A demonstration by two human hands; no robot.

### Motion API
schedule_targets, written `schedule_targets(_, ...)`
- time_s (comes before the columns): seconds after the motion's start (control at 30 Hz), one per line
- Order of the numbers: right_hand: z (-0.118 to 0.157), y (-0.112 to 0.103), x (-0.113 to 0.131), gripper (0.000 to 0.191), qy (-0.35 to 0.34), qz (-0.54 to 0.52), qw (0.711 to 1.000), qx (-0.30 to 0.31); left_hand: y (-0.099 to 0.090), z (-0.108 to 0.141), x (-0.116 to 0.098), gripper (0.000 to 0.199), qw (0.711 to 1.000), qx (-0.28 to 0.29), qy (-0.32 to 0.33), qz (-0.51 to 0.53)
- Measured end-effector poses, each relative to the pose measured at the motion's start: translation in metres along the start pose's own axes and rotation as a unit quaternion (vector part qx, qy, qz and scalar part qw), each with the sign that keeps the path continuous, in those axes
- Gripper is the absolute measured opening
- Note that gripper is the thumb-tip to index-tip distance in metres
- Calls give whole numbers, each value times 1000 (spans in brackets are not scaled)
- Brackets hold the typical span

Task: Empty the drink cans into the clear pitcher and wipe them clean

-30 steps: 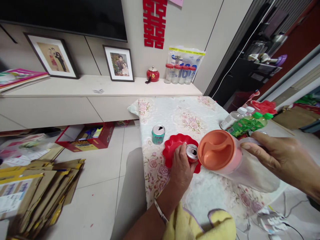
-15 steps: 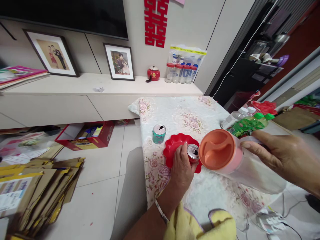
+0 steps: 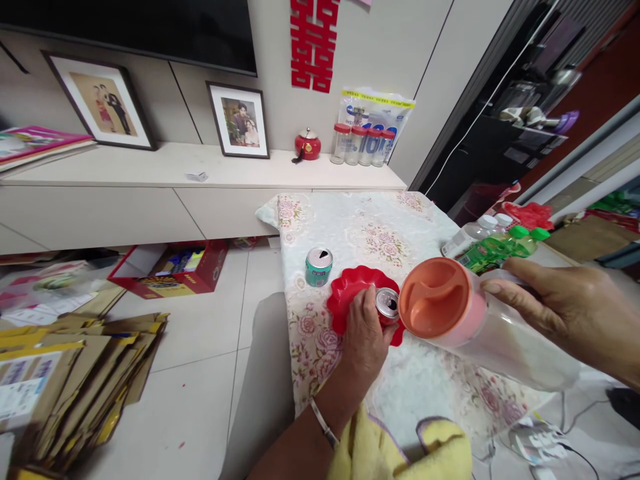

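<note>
My left hand (image 3: pixel 367 333) is wrapped round a red can (image 3: pixel 387 305) with an opened silver top, held over the right part of a red scalloped plate (image 3: pixel 345 290). My right hand (image 3: pixel 555 307) grips the handle of a clear plastic pitcher (image 3: pixel 515 347), which lies tilted with its orange lid (image 3: pixel 434 298) toward the can. The lid's rim is right beside the can's top; whether they touch I cannot tell. A green can (image 3: pixel 319 268), also opened, stands upright on the flowered tablecloth to the left of the plate.
Several bottles (image 3: pixel 500 243) stand at the table's right edge. A yellow towel (image 3: pixel 400 450) lies at the near edge. Behind the table is a white cabinet (image 3: pixel 225 175) with picture frames and jars. Flattened cardboard (image 3: pixel 85 380) and a red box (image 3: pixel 200 277) are on the floor left.
The pitcher's body has dropped slightly at its base end. My left hand and the red can have hardly moved.
</note>
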State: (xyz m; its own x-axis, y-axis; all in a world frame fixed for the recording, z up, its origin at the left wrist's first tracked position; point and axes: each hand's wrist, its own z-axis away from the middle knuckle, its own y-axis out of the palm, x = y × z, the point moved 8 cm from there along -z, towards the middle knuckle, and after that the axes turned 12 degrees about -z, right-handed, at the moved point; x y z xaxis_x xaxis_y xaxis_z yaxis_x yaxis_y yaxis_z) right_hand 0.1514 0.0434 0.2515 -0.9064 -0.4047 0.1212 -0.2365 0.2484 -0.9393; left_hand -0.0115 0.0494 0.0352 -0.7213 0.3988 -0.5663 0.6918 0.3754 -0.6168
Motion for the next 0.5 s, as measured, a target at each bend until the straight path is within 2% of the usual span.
schedule_targets(0.27, -4, 5, -7, 71, 64, -19, 997, 38, 0, 0, -1, 92, 1000, -5, -6, 0)
schedule_targets(0.5, -6, 2, -5, 71, 73, -10, 997, 37, -2, -1, -2, 90, 1000, -3, -6, 0)
